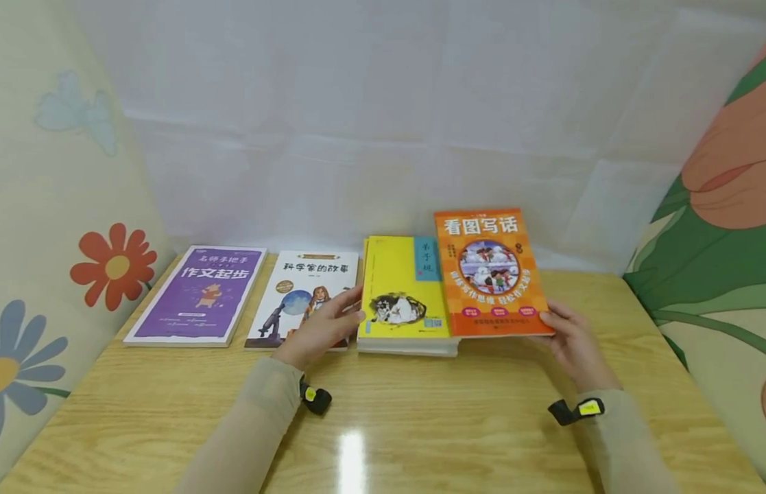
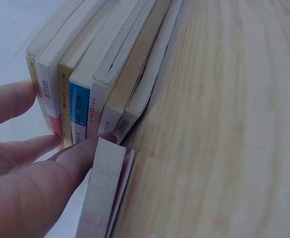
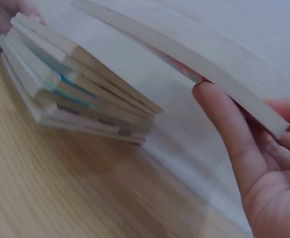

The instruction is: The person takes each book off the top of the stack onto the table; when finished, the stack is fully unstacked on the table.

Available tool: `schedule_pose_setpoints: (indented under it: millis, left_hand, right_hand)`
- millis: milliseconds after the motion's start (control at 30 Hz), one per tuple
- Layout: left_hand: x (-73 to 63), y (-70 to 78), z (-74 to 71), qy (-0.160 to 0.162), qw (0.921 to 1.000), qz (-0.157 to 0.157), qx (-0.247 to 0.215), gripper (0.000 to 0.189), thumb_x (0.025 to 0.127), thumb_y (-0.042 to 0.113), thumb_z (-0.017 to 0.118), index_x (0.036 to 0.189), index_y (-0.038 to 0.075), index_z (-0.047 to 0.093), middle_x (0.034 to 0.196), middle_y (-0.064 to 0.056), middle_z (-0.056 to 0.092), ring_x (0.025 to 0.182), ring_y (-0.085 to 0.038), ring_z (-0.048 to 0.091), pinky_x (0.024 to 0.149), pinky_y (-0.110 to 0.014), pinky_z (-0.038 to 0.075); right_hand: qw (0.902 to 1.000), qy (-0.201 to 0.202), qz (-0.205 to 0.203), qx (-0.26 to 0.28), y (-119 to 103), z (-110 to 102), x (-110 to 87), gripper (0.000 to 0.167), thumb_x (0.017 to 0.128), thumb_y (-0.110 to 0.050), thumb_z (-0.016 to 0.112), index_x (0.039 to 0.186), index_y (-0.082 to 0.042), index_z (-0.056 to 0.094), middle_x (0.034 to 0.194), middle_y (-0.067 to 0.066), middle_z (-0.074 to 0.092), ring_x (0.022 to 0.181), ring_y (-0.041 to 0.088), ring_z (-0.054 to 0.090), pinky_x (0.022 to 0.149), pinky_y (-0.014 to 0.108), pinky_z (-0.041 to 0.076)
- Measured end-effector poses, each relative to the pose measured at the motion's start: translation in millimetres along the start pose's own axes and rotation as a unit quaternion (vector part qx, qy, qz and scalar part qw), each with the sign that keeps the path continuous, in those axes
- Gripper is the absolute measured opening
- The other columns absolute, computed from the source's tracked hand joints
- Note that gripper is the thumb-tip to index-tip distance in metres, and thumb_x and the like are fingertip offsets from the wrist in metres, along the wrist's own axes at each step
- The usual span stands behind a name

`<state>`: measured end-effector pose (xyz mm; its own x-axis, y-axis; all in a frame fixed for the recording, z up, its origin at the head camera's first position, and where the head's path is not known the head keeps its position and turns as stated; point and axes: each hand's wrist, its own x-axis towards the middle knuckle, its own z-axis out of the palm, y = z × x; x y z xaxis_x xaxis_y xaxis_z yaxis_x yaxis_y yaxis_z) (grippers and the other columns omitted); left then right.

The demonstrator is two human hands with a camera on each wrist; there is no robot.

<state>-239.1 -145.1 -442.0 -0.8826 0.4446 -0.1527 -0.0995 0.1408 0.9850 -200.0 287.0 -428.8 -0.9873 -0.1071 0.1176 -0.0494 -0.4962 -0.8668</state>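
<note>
My right hand (image 1: 574, 346) grips an orange book (image 1: 495, 264) by its lower right corner, raised above the table and overlapping the right side of a stack of books. Thumb and fingers pinch the book's edge in the right wrist view, where the stack (image 3: 75, 84) looks blurred. On top of the stack lies a yellow book (image 1: 389, 274) with a blue title panel. My left hand (image 1: 321, 333) rests against the stack's left side, partly over a white book (image 1: 321, 264). Its extended fingers touch the spines (image 2: 80, 106) in the left wrist view.
A purple book (image 1: 200, 302) lies flat at the far left of the wooden table (image 1: 420, 418). Behind the row of books hangs a white cloth (image 1: 383, 123). Patterned panels with flowers (image 1: 114, 266) stand on both sides.
</note>
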Motion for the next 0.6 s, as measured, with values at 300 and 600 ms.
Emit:
schedule_pose_setpoints:
  millis: [300, 600]
  left_hand:
    - [-2.9, 3.0, -1.0, 0.004, 1.0000, -0.001, 0.009, 0.069, 0.107, 0.030, 0.054, 0.164, 0.021, 0.018, 0.168, -0.005, 0.021, 0.151, -0.028, 0.026, 0.117, -0.049, 0.034]
    - [-2.2, 1.6, 0.2, 0.004, 0.9999, 0.004, 0.011, 0.068, 0.107, 0.027, 0.054, 0.164, 0.019, 0.018, 0.167, -0.008, 0.021, 0.151, -0.029, 0.027, 0.117, -0.049, 0.035]
  right_hand:
    - [0.9984, 0.017, 0.029, 0.046, -11, -36, -23.4, 0.045, 0.104, 0.010, 0.034, 0.110, -0.005, 0.076, 0.108, 0.010, 0.072, 0.095, 0.022, 0.073, 0.078, 0.035, 0.062]
    - [0.9851, 0.076, 0.145, -0.053, -3, -43, -27.8, 0.039, 0.106, 0.002, 0.044, 0.099, -0.022, 0.075, 0.103, -0.002, 0.073, 0.094, 0.014, 0.072, 0.083, 0.033, 0.061]
